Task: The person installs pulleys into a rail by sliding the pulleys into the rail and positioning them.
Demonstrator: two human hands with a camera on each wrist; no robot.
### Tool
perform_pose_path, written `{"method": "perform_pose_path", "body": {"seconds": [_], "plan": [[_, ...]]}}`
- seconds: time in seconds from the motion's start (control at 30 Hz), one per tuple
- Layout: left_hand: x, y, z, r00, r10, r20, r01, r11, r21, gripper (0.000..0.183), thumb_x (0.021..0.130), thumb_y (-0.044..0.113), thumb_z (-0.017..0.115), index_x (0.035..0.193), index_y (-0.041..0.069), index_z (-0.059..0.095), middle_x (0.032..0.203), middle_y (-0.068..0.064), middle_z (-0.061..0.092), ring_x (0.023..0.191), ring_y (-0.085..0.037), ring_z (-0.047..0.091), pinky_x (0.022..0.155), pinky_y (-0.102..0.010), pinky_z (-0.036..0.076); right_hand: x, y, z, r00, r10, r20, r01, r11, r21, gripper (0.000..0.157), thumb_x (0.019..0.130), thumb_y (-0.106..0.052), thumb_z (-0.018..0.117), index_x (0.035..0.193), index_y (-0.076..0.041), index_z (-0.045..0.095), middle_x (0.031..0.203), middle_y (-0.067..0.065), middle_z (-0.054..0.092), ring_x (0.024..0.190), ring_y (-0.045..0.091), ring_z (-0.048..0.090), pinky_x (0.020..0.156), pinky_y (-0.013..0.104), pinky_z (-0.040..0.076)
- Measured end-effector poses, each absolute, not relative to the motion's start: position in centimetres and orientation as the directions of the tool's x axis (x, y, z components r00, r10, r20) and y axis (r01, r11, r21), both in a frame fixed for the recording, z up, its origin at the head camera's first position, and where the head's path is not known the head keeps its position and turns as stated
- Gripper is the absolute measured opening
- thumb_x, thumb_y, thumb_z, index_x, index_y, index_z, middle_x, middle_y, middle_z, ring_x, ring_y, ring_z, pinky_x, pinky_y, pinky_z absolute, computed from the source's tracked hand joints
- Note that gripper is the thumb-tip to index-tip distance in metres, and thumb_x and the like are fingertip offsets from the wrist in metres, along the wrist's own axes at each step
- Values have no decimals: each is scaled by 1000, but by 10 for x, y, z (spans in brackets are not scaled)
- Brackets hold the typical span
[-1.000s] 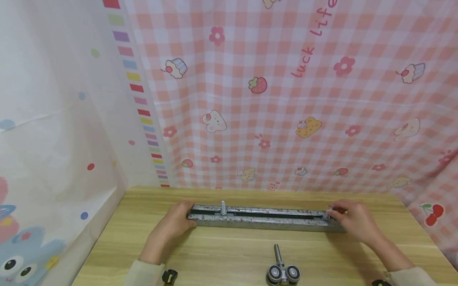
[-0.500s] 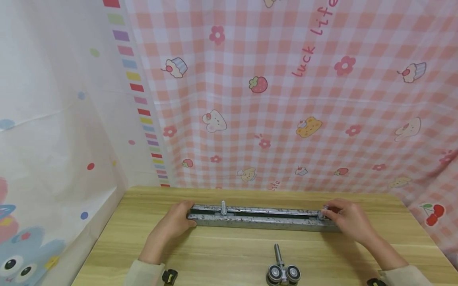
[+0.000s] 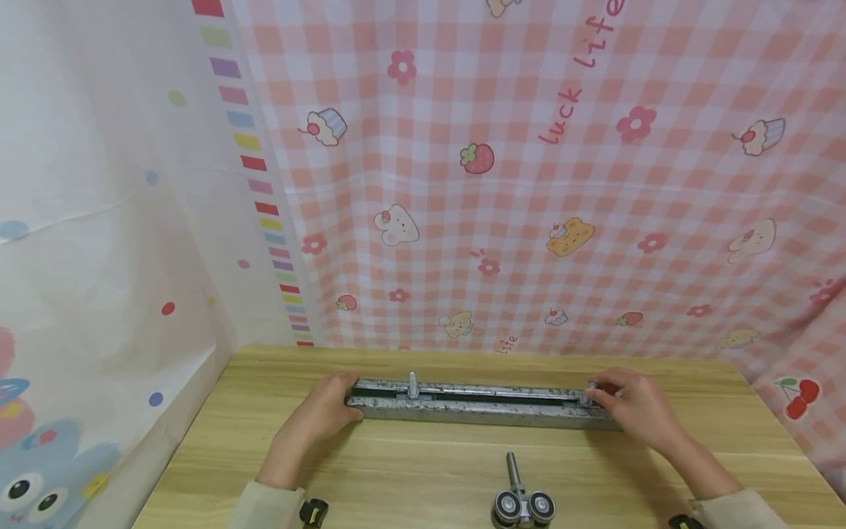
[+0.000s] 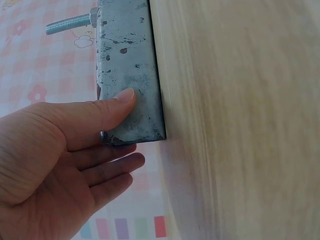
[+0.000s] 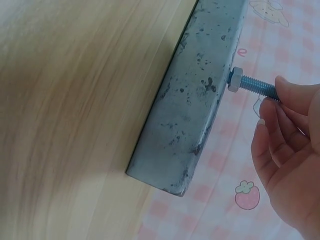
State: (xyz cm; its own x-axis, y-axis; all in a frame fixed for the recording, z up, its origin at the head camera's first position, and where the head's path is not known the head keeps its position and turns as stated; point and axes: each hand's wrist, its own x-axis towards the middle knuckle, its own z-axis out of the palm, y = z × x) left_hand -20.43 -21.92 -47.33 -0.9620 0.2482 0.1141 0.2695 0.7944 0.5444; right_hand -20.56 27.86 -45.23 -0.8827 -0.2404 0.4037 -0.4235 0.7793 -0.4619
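Note:
A grey, speckled metal track (image 3: 485, 416) with a slot along its top lies crosswise on the table. My left hand (image 3: 324, 408) grips its left end, the thumb on the front face (image 4: 132, 65) and the other fingers behind the end. My right hand (image 3: 644, 408) pinches the upright threaded bolt (image 5: 257, 87) near the track's right end, thumb against fingertips at the bolt's top. A hex nut (image 5: 234, 80) sits at the foot of that bolt, right at the slot. Toward the left, a second bolt (image 3: 413, 385) stands upright from the slot. Whatever carries the bolts is mostly hidden inside the track.
A loose roller trolley (image 3: 524, 507) with black-and-silver wheels and a long bolt lies on the wooden table (image 3: 410, 470), nearer me than the track. Behind the table hangs a pink checked cloth (image 3: 515, 257); a white printed cloth (image 3: 119, 257) hangs at the left.
My right hand has moved a little to the left, and the bolt it pinches has slid left along the slot with it. The left hand, track and loose trolley stay put.

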Motion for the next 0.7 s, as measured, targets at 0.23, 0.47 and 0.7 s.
{"method": "perform_pose_path", "body": {"seconds": [0.23,0.47,0.7], "plan": [[-203,-219,-471,-962,248,110,268,799,538,32,75,-5,88,101,1,69,108,-15,71,106,-33,67,96,-51,55,-206,273,-450,-902,-239,360,-399,779,-484,17,89,-3,81,106,-3,78,88,-3,72,76,11,66,57,27,51],[-203,-218,-472,-966,238,96,251,797,549,33,76,-4,88,103,0,70,111,-16,71,108,-34,67,97,-51,55,-207,265,-451,-884,-265,386,-435,770,-466,16,87,-2,82,103,-5,79,84,-6,71,74,8,65,55,26,50],[-203,-218,-473,-967,237,97,251,798,548,34,77,-4,88,105,-1,70,112,-17,71,109,-35,67,97,-51,55,-208,259,-453,-870,-281,406,-461,755,-466,17,86,-1,82,102,-6,79,83,-7,71,73,6,64,55,25,50]]}}
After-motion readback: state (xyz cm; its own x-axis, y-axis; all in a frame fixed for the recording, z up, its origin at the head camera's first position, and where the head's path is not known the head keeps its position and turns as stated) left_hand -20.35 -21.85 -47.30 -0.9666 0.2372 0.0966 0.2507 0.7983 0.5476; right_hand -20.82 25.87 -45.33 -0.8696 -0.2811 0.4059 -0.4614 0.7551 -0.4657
